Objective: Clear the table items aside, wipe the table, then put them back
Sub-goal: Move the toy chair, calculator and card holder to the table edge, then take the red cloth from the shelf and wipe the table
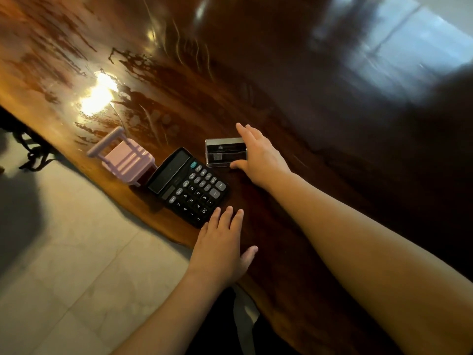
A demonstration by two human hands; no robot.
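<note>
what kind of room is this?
Probably a home or small office desk area: a glossy dark wooden table, a desk calculator and a clear card holder on it, tiled floor below.

— Where does the camera sit?

— On my head, wide-angle, looking forward and down over my own arms at the wooden table point(281, 103).

— How close?

— Close enough that my left hand point(221, 248) and right hand point(258, 155) fill the lower middle, with the calculator point(188, 187) just ahead of them.

— Is it level?

— No, it's tilted: the table edge runs diagonally, with the tiled floor point(76, 265) at lower left.

— Any second view?

— None, so no overlap.
</note>
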